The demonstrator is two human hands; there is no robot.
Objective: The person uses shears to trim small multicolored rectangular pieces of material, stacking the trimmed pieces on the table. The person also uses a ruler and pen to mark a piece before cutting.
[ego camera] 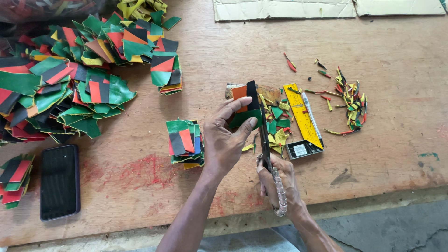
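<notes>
Left fingers (240, 127): closed in a pinch on a green, black and orange patch (247, 105), thumb on its near face, the others curled behind.
Left hand (224, 140): raised just above the bench (387, 93), wrist coming in from the lower middle.
Right fingers (273, 179): wrapped tight round the wound, pale handle of a pair of shears (267, 149).
Right hand (277, 184): low by the bench's near edge, just right of the left hand.
Shears: dark blades run up from the right hand and meet the patch along its right edge; I cannot tell how far the blades are parted.
Patch: held upright between the two hands, over a worn block (273, 93) and a litter of yellow and green offcuts (277, 123).
Yellow square ruler (302, 116): lying flat just right of the offcuts, a pale pen (310, 116) along its right side.
Thin trimmings (350, 105): scattered further right, red, yellow and green slivers.
Small stack of patches (185, 142): just left of the left hand.
Big heap of patches (70, 74): spread across the far left of the bench.
Dark phone (59, 182): face up near the left front edge, another small stack (14, 179) beside it.
Cardboard sheets (284, 8): lying along the far edge.
</notes>
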